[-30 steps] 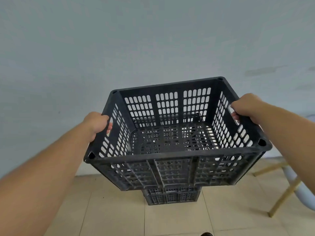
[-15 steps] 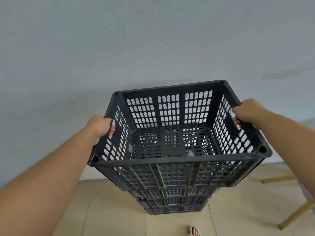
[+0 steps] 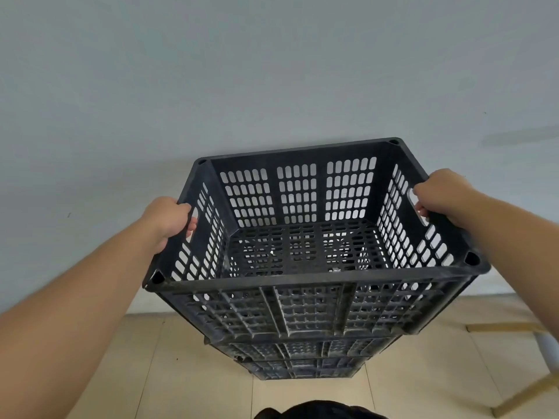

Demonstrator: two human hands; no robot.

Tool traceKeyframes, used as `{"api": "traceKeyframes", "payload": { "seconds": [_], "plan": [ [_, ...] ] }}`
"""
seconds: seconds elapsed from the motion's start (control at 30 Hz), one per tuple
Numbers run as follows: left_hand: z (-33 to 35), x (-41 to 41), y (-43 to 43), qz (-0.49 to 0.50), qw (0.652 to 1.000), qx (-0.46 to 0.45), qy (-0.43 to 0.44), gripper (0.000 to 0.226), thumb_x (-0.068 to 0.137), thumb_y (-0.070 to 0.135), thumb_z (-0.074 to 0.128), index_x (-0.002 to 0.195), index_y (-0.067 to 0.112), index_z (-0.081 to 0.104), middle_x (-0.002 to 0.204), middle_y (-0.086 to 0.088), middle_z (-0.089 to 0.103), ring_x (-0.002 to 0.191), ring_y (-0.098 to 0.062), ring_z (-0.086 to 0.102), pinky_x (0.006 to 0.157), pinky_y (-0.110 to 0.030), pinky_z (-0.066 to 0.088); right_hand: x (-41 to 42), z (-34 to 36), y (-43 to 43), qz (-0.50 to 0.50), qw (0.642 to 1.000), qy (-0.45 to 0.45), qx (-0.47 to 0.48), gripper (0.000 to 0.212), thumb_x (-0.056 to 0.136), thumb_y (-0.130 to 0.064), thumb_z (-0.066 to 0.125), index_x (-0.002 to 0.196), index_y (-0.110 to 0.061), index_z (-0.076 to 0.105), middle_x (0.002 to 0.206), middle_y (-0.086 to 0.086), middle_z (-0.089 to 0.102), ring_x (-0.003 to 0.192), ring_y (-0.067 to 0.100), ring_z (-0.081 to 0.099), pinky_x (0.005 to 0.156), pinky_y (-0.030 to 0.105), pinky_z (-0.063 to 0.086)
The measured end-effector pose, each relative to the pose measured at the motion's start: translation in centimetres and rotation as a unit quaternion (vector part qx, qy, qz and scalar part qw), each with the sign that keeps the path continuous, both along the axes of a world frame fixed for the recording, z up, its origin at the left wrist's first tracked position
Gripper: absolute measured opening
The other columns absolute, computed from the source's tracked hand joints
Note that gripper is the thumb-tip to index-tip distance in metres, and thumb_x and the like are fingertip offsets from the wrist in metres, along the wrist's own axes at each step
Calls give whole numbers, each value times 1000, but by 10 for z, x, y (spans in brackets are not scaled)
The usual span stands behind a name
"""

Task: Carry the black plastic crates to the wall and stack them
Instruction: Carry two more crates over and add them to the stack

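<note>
I hold an empty black slotted plastic crate point(image 3: 308, 309) level in front of me, close to the pale wall point(image 3: 272, 71). My left hand point(image 3: 169, 219) grips its left handle slot and my right hand point(image 3: 438, 195) grips the right one. Directly beneath it stands a stack of black crates point(image 3: 302, 361) on the floor against the wall; only their front faces show under the held crate. I cannot tell whether the held crate touches the stack.
Beige floor tiles point(image 3: 193, 382) run up to the wall. Pale wooden legs of a piece of furniture point(image 3: 526, 388) stand at the lower right. A dark piece of my clothing point(image 3: 317, 411) shows at the bottom edge.
The crate has come lower and closer to the wall, over the stack. More of the stacked crates now shows beneath it.
</note>
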State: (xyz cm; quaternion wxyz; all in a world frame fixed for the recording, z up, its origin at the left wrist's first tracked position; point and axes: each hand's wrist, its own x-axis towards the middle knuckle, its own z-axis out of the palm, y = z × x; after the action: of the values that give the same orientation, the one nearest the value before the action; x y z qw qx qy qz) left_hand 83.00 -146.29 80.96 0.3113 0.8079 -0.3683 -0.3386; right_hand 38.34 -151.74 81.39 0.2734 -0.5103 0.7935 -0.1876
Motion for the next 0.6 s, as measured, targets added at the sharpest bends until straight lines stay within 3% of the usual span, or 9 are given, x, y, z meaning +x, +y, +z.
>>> {"api": "traceKeyframes", "payload": {
  "seconds": [0.2, 0.3, 0.4, 0.53, 0.6],
  "plan": [
    [7, 4, -2, -6, 1000, -20, -7, 26, 108, 14, 41, 119, 1, 62, 90, -15, 66, 66, -21, 59, 57, -30, 49, -7, -12, -10, 0, 1000, 0, 8, 17, 71, -5, 58, 75, 8, 68, 77, 26, 73, 77, 45, 73, 73, 65, 60],
    [1, 9, 0, -7, 1000, -8, 3, 28, 108, 14, 41, 121, 0, 61, 91, -16, 66, 67, -21, 59, 59, -31, 51, 8, -7, 0, -4, 1000, -9, 4, 19, 79, -6, 57, 80, 9, 68, 74, 21, 73, 74, 39, 72, 79, 55, 62],
    [-7, 13, 2, -9, 1000, 5, 2, 28, 108, 15, 41, 123, 1, 60, 92, -15, 66, 67, -20, 59, 58, -30, 50, 16, -7, 3, -1, 1000, 16, 8, 20, 81, -1, 54, 72, 8, 69, 72, 21, 73, 74, 39, 71, 79, 51, 61],
    [-12, 18, 2, -11, 1000, 8, 2, 28, 108, 16, 41, 125, 2, 58, 94, -16, 66, 70, -22, 60, 63, -33, 53, 16, -10, 2, 10, 1000, 14, 16, 25, 91, 1, 53, 67, 1, 57, 68, 18, 60, 59, 28, 57, 60, 30, 51],
    [-14, 21, 3, -12, 1000, 8, 1, 28, 108, 16, 41, 125, 2, 58, 95, -17, 67, 72, -22, 60, 68, -36, 55, 15, -13, 2, 22, 999, 21, 22, 26, 93, 1, 52, 67, 0, 55, 67, 17, 58, 57, 26, 54, 59, 30, 49]
  ]
}}
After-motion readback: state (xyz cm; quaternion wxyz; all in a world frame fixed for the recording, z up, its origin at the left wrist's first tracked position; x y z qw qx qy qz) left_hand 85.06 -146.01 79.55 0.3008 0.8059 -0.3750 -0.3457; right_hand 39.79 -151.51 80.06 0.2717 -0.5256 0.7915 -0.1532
